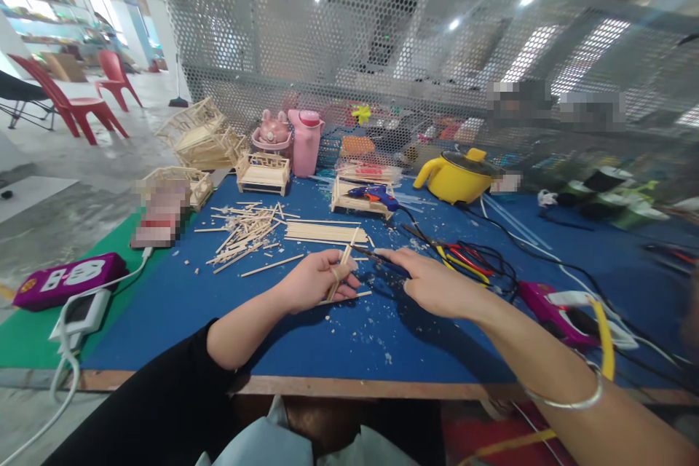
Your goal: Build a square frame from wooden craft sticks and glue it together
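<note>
My left hand [328, 279] is closed round a few thin wooden sticks [346, 255], which point up and away from me. In my right hand [426, 280] are dark-handled pliers or cutters [389, 259], their jaws at the sticks beside my left fingers. Another stick [357, 295] lies under my left hand. Just behind my hands is a row of long sticks [322, 231], with a heap of short pieces [245, 233] to its left. A blue glue gun [376, 196] rests on a small wooden frame [349, 205] farther back.
Small wooden beds [263, 173] and a pink bottle [306, 142] stand at the back left. A yellow pot [459, 176] is at the back right. Cables and red-and-yellow-handled tools [464, 262] lie right of my hands. A phone [158, 215] and purple case [70, 280] are at left.
</note>
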Tool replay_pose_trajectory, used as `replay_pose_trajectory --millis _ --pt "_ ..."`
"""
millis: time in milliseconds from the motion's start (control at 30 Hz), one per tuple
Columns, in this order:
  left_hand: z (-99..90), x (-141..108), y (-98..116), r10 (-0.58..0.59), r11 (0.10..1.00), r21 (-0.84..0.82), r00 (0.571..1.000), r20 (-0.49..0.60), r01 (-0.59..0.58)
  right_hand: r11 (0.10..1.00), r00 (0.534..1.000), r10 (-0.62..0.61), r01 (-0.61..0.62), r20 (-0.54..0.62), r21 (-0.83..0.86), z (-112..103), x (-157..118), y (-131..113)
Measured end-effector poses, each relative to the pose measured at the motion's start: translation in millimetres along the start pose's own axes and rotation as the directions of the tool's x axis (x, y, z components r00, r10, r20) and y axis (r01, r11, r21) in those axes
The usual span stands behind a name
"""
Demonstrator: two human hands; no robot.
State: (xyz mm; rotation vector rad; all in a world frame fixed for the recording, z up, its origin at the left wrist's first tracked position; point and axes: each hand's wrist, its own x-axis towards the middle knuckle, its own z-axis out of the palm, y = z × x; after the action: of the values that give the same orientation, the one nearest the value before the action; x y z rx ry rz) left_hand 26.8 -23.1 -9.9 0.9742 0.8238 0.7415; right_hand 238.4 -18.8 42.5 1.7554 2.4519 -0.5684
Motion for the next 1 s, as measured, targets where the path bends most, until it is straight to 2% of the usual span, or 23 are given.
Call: replay_pose_trajectory --millis 367,1000 --pt "-3.9 2.7 -4.5 0.015 0.999 0.037 0.999 0.044 -0.017 1.000 0.999 -0.022 0.022 -0.027 -0.005 -1.3 1.3 -5.2" --pt "-3.5 1.9 -5.6 0.004 1.000 0.029 0.999 0.053 -0.005 0.999 0.998 -0.042 0.043 -0.044 0.020 -0.4 1.3 -1.4"
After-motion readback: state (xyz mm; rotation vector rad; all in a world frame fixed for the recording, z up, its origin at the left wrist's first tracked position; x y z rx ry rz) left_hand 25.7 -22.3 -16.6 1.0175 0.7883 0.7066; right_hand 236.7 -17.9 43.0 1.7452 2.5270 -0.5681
